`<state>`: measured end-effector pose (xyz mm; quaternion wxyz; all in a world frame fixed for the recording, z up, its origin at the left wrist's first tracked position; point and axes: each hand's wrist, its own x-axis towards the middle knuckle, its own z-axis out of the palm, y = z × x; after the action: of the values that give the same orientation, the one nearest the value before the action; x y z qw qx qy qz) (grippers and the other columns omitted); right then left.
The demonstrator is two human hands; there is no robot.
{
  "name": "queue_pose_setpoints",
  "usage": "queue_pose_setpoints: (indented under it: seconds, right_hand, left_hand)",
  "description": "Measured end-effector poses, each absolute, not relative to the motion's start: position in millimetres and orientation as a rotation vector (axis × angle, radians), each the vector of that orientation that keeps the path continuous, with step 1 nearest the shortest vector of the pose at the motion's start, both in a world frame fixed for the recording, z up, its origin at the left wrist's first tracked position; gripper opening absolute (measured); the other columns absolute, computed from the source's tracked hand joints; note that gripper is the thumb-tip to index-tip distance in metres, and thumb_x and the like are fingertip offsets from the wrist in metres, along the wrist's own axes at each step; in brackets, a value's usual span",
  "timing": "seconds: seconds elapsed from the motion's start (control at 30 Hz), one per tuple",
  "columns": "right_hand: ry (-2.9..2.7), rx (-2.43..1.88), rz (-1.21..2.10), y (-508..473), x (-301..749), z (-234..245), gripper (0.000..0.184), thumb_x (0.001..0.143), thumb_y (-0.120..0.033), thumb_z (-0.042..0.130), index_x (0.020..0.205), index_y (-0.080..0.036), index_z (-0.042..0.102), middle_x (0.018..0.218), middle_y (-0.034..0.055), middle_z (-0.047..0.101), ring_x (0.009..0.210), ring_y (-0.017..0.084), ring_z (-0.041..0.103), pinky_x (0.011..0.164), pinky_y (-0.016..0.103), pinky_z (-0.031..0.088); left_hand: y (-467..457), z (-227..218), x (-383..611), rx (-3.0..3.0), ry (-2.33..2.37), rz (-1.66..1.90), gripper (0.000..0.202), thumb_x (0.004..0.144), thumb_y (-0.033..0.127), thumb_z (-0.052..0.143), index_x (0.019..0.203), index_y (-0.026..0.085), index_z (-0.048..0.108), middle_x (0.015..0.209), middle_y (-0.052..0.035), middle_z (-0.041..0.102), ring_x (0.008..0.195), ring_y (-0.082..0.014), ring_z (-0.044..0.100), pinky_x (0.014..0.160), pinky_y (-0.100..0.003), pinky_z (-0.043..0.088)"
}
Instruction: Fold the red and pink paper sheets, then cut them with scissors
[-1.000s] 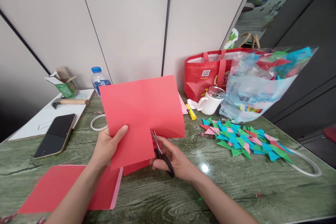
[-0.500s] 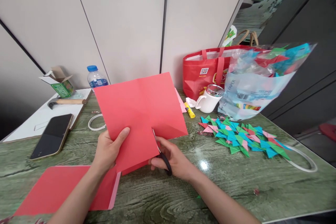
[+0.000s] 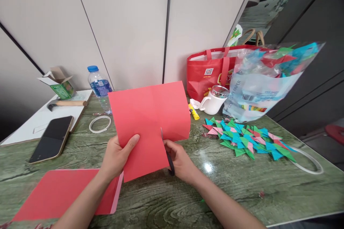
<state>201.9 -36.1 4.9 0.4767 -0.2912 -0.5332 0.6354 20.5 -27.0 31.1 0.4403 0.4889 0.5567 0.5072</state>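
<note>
A sheet of red paper [image 3: 145,114] is held up above the table, with a cut running into it from its lower edge. My left hand [image 3: 119,155] grips the sheet's left side, thumb on the front and the other fingers hidden behind. My right hand [image 3: 181,161] is closed on a pair of scissors [image 3: 170,162] with black handles. Their blades sit in the cut, mostly covered by the paper. The part right of the cut curls backward. Below my left forearm lies a stack of red paper [image 3: 67,189] with a pink edge showing.
To the left are a phone [image 3: 52,139], a hammer-like tool [image 3: 68,103], a small box [image 3: 60,87], a bottle [image 3: 99,87] and a tape roll [image 3: 100,124]. Rightward are a mug [image 3: 214,102], glue stick [image 3: 194,111], red bag [image 3: 199,78], plastic bag [image 3: 258,94] and folded paper pieces [image 3: 247,137].
The red paper and both hands have shifted right and slightly down. The part right of the cut now curls back more, and the scissors are turned more upright.
</note>
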Motion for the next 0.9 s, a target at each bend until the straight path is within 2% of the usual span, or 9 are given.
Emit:
queue_pose_setpoints:
  seconds: [0.27, 0.47, 0.63, 0.9]
  right_hand:
    - [-1.267, -0.694, 1.53, -36.8, 200.0, -0.7, 0.035, 0.056, -0.031, 0.079, 0.083, -0.018, 0.06, 0.084, 0.0043, 0.068, 0.085, 0.019, 0.063, 0.073, 0.029, 0.05]
    - [-1.316, -0.688, 1.536, -36.5, 201.9, -2.6, 0.039, 0.054, -0.026, 0.08, 0.087, -0.018, 0.059, 0.087, 0.0039, 0.068, 0.078, 0.017, 0.064, 0.073, 0.028, 0.049]
    - [-1.272, -0.715, 1.52, -36.9, 200.3, -0.9, 0.033, 0.055, -0.03, 0.079, 0.08, -0.018, 0.059, 0.081, 0.0031, 0.068, 0.078, 0.018, 0.063, 0.068, 0.027, 0.049]
    - [-1.244, -0.727, 1.524, -36.5, 198.1, -0.7, 0.034, 0.054, -0.03, 0.079, 0.079, -0.019, 0.059, 0.08, 0.0037, 0.069, 0.083, 0.02, 0.063, 0.066, 0.026, 0.05]
  left_hand:
    - [-26.3, 29.6, 18.7, 1.206, 1.376, 1.272, 0.031, 0.067, 0.041, 0.068, 0.084, 0.015, 0.065, 0.09, -0.0088, 0.071, 0.073, -0.0238, 0.066, 0.06, -0.033, 0.055]
    - [-28.9, 35.0, 21.0, 1.128, 1.33, 1.291, 0.032, 0.066, 0.041, 0.068, 0.084, 0.015, 0.064, 0.087, -0.0085, 0.071, 0.07, -0.0239, 0.067, 0.056, -0.031, 0.055]
    - [-29.4, 35.5, 20.8, 1.19, 1.345, 1.286, 0.033, 0.067, 0.042, 0.067, 0.085, 0.014, 0.064, 0.093, -0.0101, 0.07, 0.076, -0.0254, 0.066, 0.061, -0.033, 0.055]
    - [-30.8, 32.9, 20.5, 1.261, 1.395, 1.272, 0.031, 0.069, 0.043, 0.065, 0.084, 0.016, 0.065, 0.09, -0.0089, 0.071, 0.075, -0.0245, 0.065, 0.059, -0.032, 0.055]
